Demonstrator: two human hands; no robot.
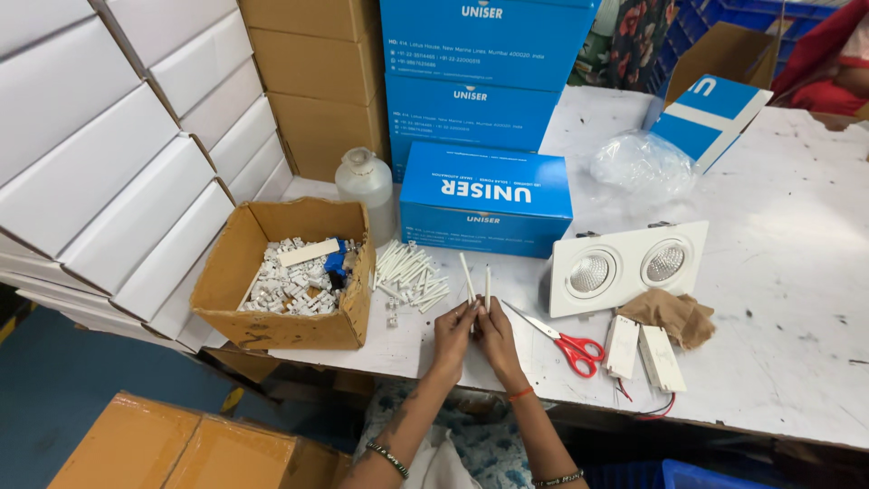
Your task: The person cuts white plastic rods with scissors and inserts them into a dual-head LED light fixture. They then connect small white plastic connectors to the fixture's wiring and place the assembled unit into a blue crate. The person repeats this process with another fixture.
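Stacked white cartons (109, 181): piled at the far left, leaning over the desk (797, 299) edge; a knock could bring them down.

Open cardboard box (281, 276): set at the desk's near-left corner, filled with small white connector pieces (294, 285) and one blue part. Its base appears to sit close to the edge; a push could tip it off the desk.

Plastic bottle (366, 186): upright just behind the box.

Loose white sleeves (412, 276): scattered just right of the box, near the edge; a sweep of the forearm could roll them off.

Left hand (453, 333): closed around the lower end of one thin white stick (465, 276), held upright.

Right hand (496, 335): touching the left, pinched on a second white stick (488, 285), also upright. The two sticks are slim and held only at their bottoms; too much bending force could likely snap or slip them.

Red-handled scissors (566, 342): lying beside the right hand, blades pointing toward it; a careless reach risks a nick.

Twin white downlight (625, 267), brown cloth (670, 315), two white drivers (644, 351) with red wire (647, 412): to the right; the wire hangs over the edge and could be snagged.
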